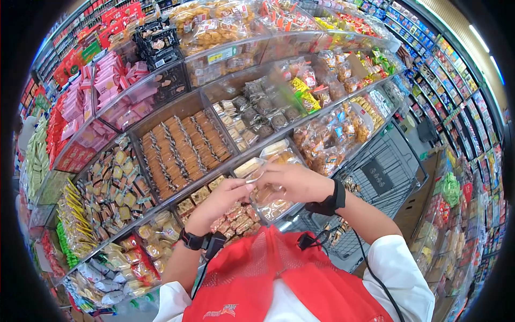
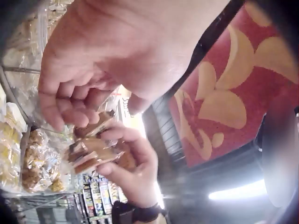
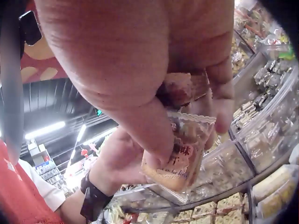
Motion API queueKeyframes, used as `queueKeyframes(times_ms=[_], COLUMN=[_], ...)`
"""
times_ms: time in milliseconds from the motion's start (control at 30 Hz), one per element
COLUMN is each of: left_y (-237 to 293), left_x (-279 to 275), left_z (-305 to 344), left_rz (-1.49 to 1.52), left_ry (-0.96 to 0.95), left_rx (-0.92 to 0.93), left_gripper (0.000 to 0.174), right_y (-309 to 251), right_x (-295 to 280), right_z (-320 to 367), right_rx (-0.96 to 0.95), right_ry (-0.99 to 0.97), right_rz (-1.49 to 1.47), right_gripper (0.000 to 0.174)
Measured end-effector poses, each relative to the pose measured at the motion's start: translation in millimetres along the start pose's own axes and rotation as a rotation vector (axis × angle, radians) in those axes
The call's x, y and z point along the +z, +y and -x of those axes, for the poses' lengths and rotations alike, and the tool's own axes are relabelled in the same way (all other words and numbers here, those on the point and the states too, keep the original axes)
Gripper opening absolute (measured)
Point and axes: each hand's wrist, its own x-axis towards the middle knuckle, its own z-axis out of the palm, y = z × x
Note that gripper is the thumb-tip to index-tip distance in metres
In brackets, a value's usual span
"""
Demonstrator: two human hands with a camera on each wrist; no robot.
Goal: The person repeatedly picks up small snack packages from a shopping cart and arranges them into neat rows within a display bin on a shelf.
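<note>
My right hand (image 1: pixel 298 185) grips a few wrapped biscuits (image 3: pixel 175 163) in clear, printed film, its thumb pressed across the front one. In the left wrist view the same brown biscuits (image 2: pixel 93 151) sit between the right thumb and fingers. Facing it, my left hand (image 1: pixel 222 199) has its fingers curled at the edge of the upper packet, with clear film showing beside its thumb. Both hands meet above the front row of snack bins, over a clear bin (image 1: pixel 271 212) of packaged biscuits. Part of the left fingers is hidden behind the packets in the right wrist view.
Tiered clear bins hold brown wrapped sticks (image 1: pixel 182 153), pink packets (image 1: pixel 115 80) and nougat-like pieces (image 1: pixel 233 222). A grey shopping cart (image 1: pixel 386 161) stands to the right, with several small packets inside. Stocked shelves (image 1: pixel 456 80) rise beyond it. Cables hang from both wrist straps.
</note>
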Motion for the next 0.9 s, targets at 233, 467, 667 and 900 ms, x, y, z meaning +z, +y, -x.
queueKeyframes(times_ms=[233,467,667,900], left_y=[8,17,19,21], left_x=[14,12,10,31], left_z=[1,-7,-17,-8], left_rz=[-0.405,-0.155,-0.019,0.183], left_ry=[0.266,0.114,-0.028,0.020], left_rx=[0.300,-0.033,-0.036,0.059], left_gripper=[0.029,0.029,0.025,0.038], right_y=[7,3,8,11], right_x=[16,9,8,18], right_z=[5,18,25,34], right_rx=[0.064,-0.014,0.018,0.193], right_ry=[0.143,0.148,0.125,0.351], right_rz=[-0.337,-0.274,-0.371,-0.459], right_gripper=[0.035,0.036,0.037,0.038])
